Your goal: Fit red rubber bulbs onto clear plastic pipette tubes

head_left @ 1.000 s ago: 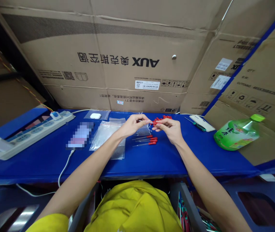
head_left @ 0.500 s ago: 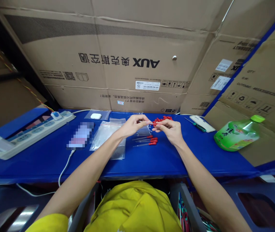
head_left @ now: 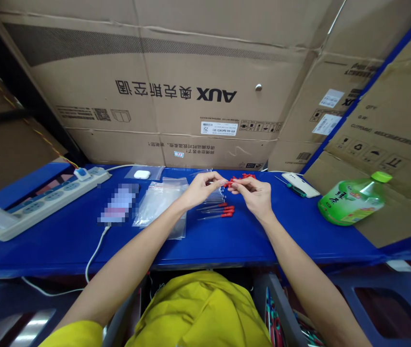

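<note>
My left hand (head_left: 203,187) and my right hand (head_left: 255,193) meet over the far middle of the blue table. Between their fingertips is a small red cap (head_left: 229,183), shaped like a dropper bulb. The right thumb and fingers pinch it; the left fingers are closed at its left side, and what they grip is mostly hidden. Beneath the left hand lies a row of thin clear dropper tubes (head_left: 217,196). Nearer me rest several droppers with red bulbs (head_left: 228,215), their stems pointing left. More loose red caps (head_left: 248,176) are heaped behind my right hand.
Clear plastic bags (head_left: 160,205) lie left of the tubes, beside a phone (head_left: 120,205) on a cable. A power strip (head_left: 46,200) stands far left, a white earbud case (head_left: 142,174) behind. To the right are a green-handled screwdriver (head_left: 296,190) and a green bottle (head_left: 351,200). Cardboard (head_left: 176,62) walls the back.
The whole view has shifted slightly. My hands stay together over the same spot, fingertips still closed around the red cap. The laid-out droppers look the same.
</note>
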Demonstrator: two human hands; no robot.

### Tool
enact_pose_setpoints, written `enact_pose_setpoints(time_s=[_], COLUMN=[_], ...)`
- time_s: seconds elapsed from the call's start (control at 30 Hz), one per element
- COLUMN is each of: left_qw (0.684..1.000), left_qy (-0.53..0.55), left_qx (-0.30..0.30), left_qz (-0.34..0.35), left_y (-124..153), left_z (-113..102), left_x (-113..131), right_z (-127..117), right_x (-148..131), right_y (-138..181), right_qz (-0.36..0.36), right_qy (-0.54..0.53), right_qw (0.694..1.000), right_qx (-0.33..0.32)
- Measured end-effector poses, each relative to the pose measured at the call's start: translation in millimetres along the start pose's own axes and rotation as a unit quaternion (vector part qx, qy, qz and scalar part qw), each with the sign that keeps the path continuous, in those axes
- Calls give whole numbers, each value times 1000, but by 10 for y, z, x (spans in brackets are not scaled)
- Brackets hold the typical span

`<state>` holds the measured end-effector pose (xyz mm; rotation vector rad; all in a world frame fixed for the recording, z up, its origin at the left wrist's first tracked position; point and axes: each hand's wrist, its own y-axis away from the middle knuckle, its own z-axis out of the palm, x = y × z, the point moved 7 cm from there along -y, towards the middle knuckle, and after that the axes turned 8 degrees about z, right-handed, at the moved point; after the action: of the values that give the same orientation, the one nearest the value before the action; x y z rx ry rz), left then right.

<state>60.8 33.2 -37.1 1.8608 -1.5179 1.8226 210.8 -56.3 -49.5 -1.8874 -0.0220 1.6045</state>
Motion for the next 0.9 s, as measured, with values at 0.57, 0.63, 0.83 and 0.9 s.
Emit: enact_pose_setpoints(time_s=[0.57,0.63,0.83,0.9], left_qw=[933,920,906,904], left_qy=[-332,-340,-340,-338], left_qx=[-141,-196,-251,-263], left_qz=[8,-1,12,7], left_y=[98,121,152,164], left_z=[-7,0,25,42], left_x=[-123,-207,-368,-401], right_z=[108,153,219,214], right_x=[268,311,372,397], right_y=[-58,-51,8,13], right_qz=[69,63,52,55], right_qy=[186,232,297,309], right_qw=[971,953,915,907], right_qx=[-131,-183,-270,-282])
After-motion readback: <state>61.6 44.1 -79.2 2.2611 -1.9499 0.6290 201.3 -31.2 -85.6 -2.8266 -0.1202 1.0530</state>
